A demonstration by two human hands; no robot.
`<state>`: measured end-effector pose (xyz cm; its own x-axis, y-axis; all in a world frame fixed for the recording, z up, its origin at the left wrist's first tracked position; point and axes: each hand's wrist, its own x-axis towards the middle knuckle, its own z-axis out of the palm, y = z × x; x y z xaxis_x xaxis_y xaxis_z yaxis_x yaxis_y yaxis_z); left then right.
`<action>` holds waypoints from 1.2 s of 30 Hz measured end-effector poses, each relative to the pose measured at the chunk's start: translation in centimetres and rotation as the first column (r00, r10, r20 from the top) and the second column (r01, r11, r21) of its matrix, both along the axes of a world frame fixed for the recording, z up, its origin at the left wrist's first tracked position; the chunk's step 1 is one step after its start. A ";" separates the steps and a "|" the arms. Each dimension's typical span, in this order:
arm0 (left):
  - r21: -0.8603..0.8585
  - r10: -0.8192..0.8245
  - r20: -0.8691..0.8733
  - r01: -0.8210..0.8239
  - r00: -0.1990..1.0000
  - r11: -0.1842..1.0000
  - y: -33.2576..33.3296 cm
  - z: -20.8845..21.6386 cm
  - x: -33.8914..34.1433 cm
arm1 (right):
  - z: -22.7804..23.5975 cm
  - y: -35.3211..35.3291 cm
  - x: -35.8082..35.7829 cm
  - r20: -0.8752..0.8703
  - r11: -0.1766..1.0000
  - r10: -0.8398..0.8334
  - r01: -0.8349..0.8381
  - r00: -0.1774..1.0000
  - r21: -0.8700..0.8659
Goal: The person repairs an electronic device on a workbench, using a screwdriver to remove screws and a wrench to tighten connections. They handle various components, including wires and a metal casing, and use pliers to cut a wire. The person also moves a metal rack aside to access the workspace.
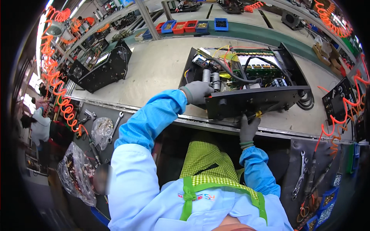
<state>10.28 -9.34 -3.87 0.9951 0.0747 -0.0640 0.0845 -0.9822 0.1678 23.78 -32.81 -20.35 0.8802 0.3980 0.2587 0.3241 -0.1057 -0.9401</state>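
Nearest of all are the worker's pale-blue jacket (133, 177) and the green checked apron (210, 156) over it. Beyond them, the left gloved hand (197, 92) rests at the left front corner of an open black case (252, 97), just beside two silvery coils (207, 75); its thumb is hidden, so I can't tell whether that grip is pinching the metal. The right gloved hand (249, 129) has its fingers bunched under the lower edge of the front panel (279, 101), next to a yellow-ended tool (258, 114); whether this grip clasps the tool, I can't make out either.

The case sits at the near edge of the worktop (154, 65), right of its middle. From where I stand, the inside looks well filled: boards, coils and thick dark cables are in place. No cover lies over it, so I'd judge closing the top is left to do; how firmly the panel is fixed doesn't show.

Farther out, a second black case (104, 68) stands toward the worktop's left end, open too. Red and blue bins (179, 32) line up past the far edge.
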 end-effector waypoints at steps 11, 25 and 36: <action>-0.031 0.297 -0.017 -0.297 0.955 0.954 -0.8 -1.4 -0.1 | 1.6 -3.6 3.5 -0.463 0.940 0.288 -0.155 0.838 0.303; -0.209 0.408 0.188 -0.369 0.893 0.905 3.7 -4.8 -2.2 | 2.8 -18.4 36.4 0.299 0.707 -0.154 0.317 0.942 -0.632; 0.154 0.513 0.110 -0.525 0.851 0.837 3.4 -4.3 -4.4 | -0.1 -20.9 43.7 0.485 0.518 0.052 0.391 0.873 -0.761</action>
<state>5.90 -5.90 -8.17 0.8088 0.5853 0.0577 0.5851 -0.8107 0.0225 67.49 -53.66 -20.43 0.8490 0.4730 0.2354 0.5149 -0.8405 -0.1683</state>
